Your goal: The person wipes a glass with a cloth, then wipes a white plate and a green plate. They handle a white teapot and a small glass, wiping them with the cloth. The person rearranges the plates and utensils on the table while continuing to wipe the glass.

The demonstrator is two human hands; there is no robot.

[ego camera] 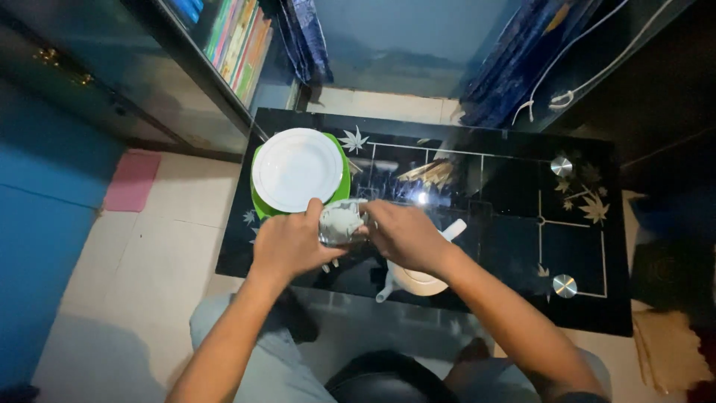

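Head view: we clamp a glass (341, 222) between left hand (292, 243) and right hand (403, 235) (steadier so), above the table (507, 186), plate (297, 169) beside.

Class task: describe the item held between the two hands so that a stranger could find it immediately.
Start at the black glass table and its round white plate. Just below the plate, the left hand and right hand hold a small clear glass, the only see-through item there.

Home living room: black glass coffee table (507, 186), bookshelf (239, 37), tiled floor (149, 254).
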